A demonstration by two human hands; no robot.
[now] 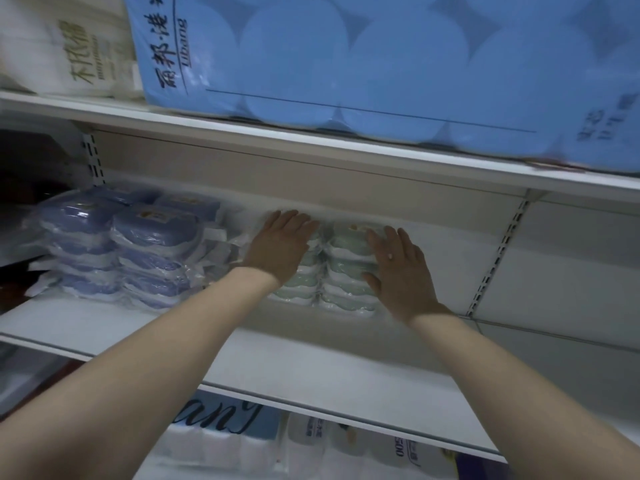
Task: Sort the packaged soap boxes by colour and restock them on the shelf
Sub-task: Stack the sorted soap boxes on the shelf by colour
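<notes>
Two stacks of pale green packaged soap boxes [346,265] stand side by side on the white middle shelf [311,368], near its back wall. My left hand [277,244] lies flat with straight fingers against the left stack's left side and top. My right hand [401,268] lies flat against the right stack's right side. Stacks of blue-purple packaged soap boxes [138,244] stand further left on the same shelf, with clear wrapping bunched between the two colours.
A large blue pack of toilet rolls [363,71] and a white pack [62,46] sit on the shelf above, overhanging its edge. White bottles and paper packs [311,441] fill the shelf below. Bare shelf board lies in front and to the right of the green stacks.
</notes>
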